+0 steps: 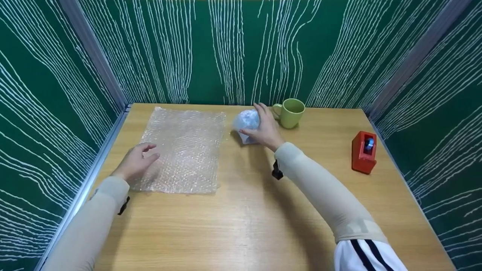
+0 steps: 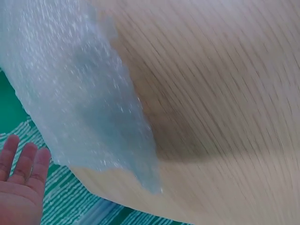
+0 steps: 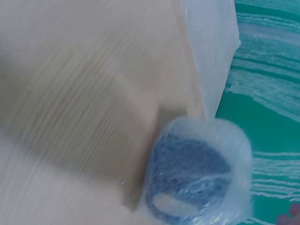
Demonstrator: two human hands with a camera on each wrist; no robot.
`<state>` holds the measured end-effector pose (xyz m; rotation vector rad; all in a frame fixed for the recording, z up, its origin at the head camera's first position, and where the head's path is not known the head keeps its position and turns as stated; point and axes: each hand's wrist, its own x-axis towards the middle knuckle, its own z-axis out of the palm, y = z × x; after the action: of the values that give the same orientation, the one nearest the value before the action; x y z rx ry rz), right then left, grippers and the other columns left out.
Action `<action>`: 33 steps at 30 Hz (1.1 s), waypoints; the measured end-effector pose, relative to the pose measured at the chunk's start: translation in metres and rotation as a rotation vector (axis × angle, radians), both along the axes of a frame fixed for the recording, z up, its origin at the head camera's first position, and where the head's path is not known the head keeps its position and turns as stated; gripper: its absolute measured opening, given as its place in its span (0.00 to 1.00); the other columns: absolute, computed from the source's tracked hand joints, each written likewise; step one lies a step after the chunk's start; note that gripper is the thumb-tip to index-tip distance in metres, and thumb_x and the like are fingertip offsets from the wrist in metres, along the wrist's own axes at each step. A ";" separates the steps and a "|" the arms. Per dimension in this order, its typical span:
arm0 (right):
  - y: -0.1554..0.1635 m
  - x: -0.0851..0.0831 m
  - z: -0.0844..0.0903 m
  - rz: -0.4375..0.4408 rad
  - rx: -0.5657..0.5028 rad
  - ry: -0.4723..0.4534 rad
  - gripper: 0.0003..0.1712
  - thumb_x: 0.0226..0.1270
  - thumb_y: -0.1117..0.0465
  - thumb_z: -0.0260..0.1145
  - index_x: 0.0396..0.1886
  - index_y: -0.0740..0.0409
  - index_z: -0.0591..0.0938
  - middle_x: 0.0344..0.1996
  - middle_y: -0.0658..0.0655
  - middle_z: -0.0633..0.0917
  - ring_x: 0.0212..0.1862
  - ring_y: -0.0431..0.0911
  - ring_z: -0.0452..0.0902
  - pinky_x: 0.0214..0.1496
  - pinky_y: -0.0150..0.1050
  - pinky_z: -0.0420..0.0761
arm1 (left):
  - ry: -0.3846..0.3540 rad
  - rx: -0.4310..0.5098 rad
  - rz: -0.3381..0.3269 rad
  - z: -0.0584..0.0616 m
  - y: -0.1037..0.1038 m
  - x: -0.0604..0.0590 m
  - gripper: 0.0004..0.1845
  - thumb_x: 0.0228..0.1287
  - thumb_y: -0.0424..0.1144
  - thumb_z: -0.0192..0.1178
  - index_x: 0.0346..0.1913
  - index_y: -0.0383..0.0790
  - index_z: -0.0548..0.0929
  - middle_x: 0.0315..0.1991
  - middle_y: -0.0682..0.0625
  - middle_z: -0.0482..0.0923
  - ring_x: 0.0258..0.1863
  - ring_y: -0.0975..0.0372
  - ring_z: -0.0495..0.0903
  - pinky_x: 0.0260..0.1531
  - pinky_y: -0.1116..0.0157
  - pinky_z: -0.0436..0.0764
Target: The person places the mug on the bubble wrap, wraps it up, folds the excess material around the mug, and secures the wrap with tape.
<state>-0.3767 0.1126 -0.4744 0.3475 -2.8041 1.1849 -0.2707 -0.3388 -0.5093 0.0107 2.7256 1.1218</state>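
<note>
Wooden table [image 1: 248, 226]: my right hand [image 1: 265, 130] is gripping the bubble-wrapped mug [image 1: 246, 122] — likely fragile, slippery, so holding its body; left hand [image 1: 136, 162] is resting open on the wrap sheet [image 1: 184, 150].

I see a light green mug [image 1: 292, 112], red tape dispenser [image 1: 363, 152], clear bubble wrap [image 1: 181, 149], and white-streaked green walls [image 1: 226, 49].

The table [image 1: 241, 210] is pale wood-grain laminate with a smooth, faintly satin face. On it lies a sheet of bubble wrap [image 1: 182, 150], clear plastic, pimpled and glinting. A wrapped bundle [image 1: 246, 122] wears the same crinkly film over something blue. The green mug [image 1: 292, 112] looks glazed and smooth. The red tape dispenser [image 1: 363, 152] is matt plastic. The sleeves [image 1: 324, 188] are beige stretch cloth.
</note>
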 end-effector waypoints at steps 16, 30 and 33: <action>-0.043 0.044 -0.015 0.247 0.083 -0.034 0.61 0.60 0.37 0.83 0.87 0.46 0.63 0.87 0.58 0.62 0.86 0.58 0.57 0.87 0.61 0.59 | -0.014 -0.013 0.023 -0.017 -0.032 0.008 0.39 0.82 0.52 0.60 0.82 0.29 0.64 0.83 0.28 0.58 0.85 0.32 0.53 0.83 0.33 0.54; -0.073 0.077 -0.049 0.544 0.246 -0.020 0.63 0.59 0.37 0.83 0.86 0.55 0.64 0.86 0.64 0.62 0.86 0.63 0.57 0.88 0.60 0.58 | -0.059 -0.045 0.084 -0.035 -0.044 0.010 0.54 0.72 0.49 0.71 0.85 0.26 0.51 0.84 0.23 0.49 0.83 0.28 0.51 0.82 0.31 0.54; -0.078 0.082 -0.058 0.584 0.267 -0.039 0.62 0.59 0.37 0.83 0.86 0.56 0.65 0.86 0.66 0.62 0.86 0.63 0.58 0.88 0.60 0.59 | -0.063 -0.042 0.091 -0.039 -0.045 0.010 0.54 0.70 0.47 0.72 0.85 0.25 0.51 0.84 0.22 0.49 0.83 0.28 0.50 0.83 0.32 0.53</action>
<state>-0.2952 0.0351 -0.5326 1.2412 -2.9908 0.8768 -0.2605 -0.3837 -0.5479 -0.1529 2.7169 1.0690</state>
